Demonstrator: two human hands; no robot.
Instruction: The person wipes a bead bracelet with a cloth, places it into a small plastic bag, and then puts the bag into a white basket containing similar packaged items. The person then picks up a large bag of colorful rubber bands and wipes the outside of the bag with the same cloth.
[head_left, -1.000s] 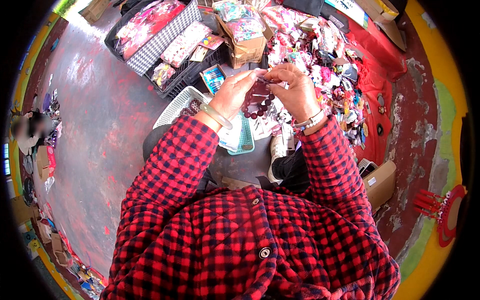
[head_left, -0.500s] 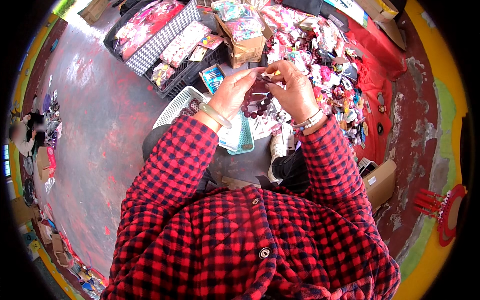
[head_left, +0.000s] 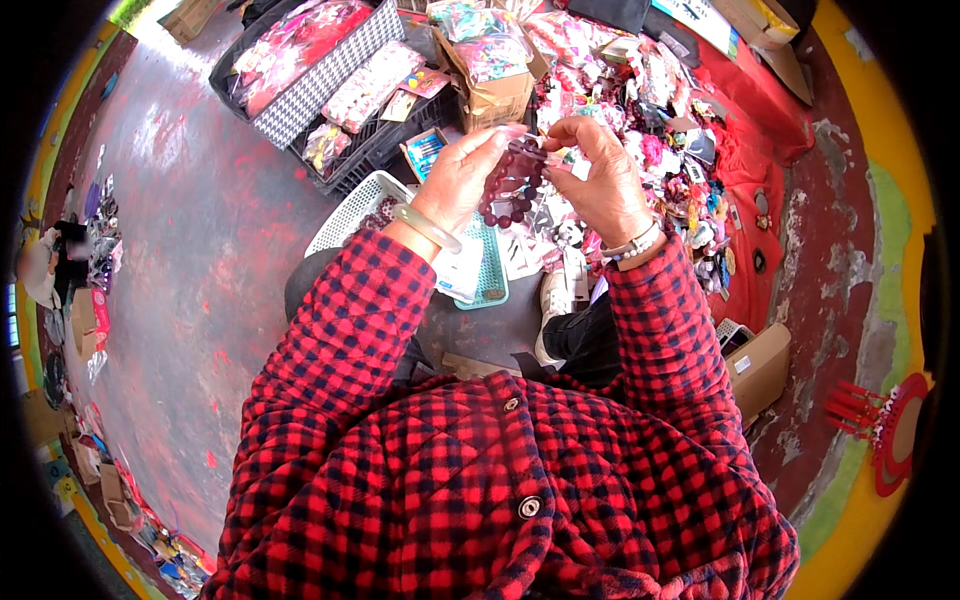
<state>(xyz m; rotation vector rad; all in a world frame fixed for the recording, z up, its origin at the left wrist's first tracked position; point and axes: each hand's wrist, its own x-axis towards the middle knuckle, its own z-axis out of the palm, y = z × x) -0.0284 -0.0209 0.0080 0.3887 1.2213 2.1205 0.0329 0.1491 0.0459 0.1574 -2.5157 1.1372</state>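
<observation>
A bracelet of dark red round beads [head_left: 514,192] hangs between my two hands, in front of my chest. My left hand [head_left: 456,183] is closed, its thumb and fingers gripping the bracelet's upper left side. Thumb and forefinger of my right hand [head_left: 604,187] pinch at its upper right, by a thin pale strip too small to make out. Below my left wrist, a white basket [head_left: 332,222] holds more dark beaded pieces [head_left: 381,212]. A teal basket [head_left: 492,285] with white packets [head_left: 460,272] stands beside it.
A large pile of small colourful packaged goods [head_left: 650,140] lies on red cloth [head_left: 745,215] to the right. Black crates [head_left: 345,165] and an open cardboard box [head_left: 495,100] stand ahead. A carton [head_left: 760,370] is near my right elbow. Far left, another person [head_left: 45,270] is by more goods.
My right hand has moved a little right and down, away from my left. The bracelet's beads have bunched up closer together and show more clearly between the hands.
</observation>
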